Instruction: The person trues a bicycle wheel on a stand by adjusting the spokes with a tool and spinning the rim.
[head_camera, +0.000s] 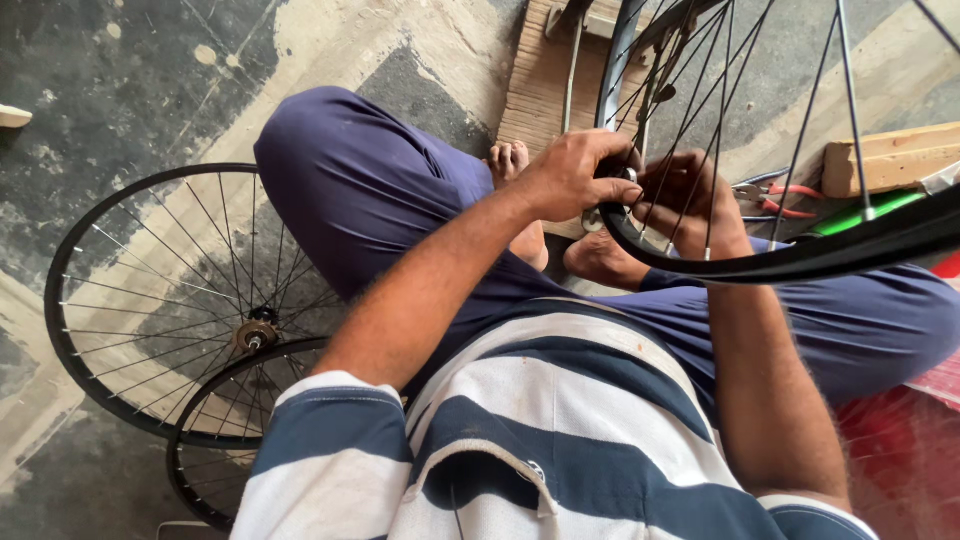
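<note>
in the upper right of the frame both hands meet at the hub of the upright bicycle wheel (800, 255), the left hand (575, 175) curled over it from outside and nearer, the right hand (690, 200) pinching through the spokes (715, 120) opposite.

2 wheels (190, 310) lie left; pliers (770, 195) right of hands (630, 185).

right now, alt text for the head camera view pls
A person sitting cross-legged on a concrete floor works with both hands at the hub of a bicycle wheel: the left hand grips from above, and the right hand reaches in among the spokes. Two more spoked wheels lie on the floor on their left, and red-handled pliers lie beyond the hands.
</note>
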